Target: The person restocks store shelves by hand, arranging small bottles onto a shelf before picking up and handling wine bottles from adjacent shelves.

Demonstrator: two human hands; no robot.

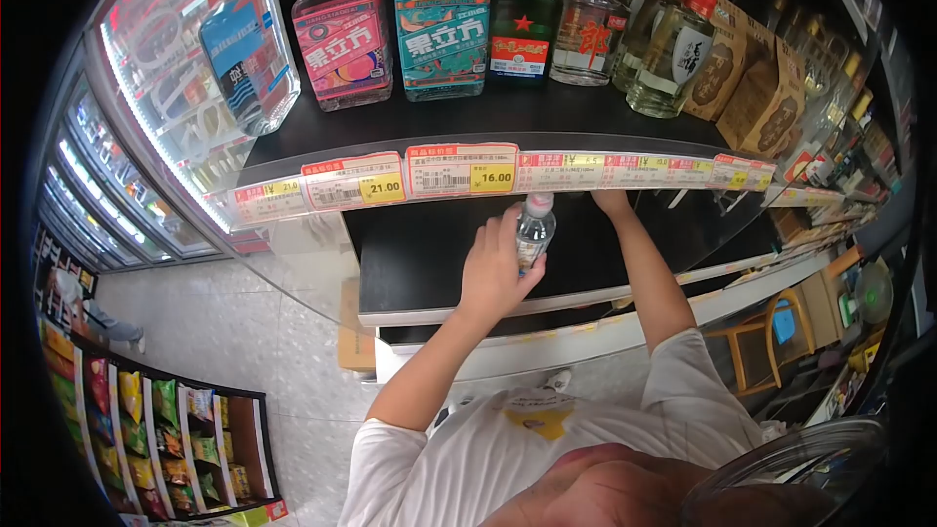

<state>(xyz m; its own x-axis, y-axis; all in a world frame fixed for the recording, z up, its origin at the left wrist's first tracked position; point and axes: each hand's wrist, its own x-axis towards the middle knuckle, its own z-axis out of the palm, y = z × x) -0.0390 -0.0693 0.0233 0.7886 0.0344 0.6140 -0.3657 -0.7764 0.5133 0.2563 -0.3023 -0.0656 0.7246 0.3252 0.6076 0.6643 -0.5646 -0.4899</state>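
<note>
The small clear bottle [535, 228] is held in the left hand [493, 269], below the price strip [566, 173] of the upper shelf [390, 127] and over the lower shelf [420, 249], pinched between thumb and curled fingers. It is probably best handled by its body, clear of the strip. The right hand [611, 201] is mostly hidden beneath the upper shelf; its fingers' state cannot be told. One bottle is held; above, one blue-capped bottle [249, 59], one pink-capped bottle [342, 39], one teal-capped bottle [444, 39] and at least three red-capped bottles [666, 68] are counted
</note>
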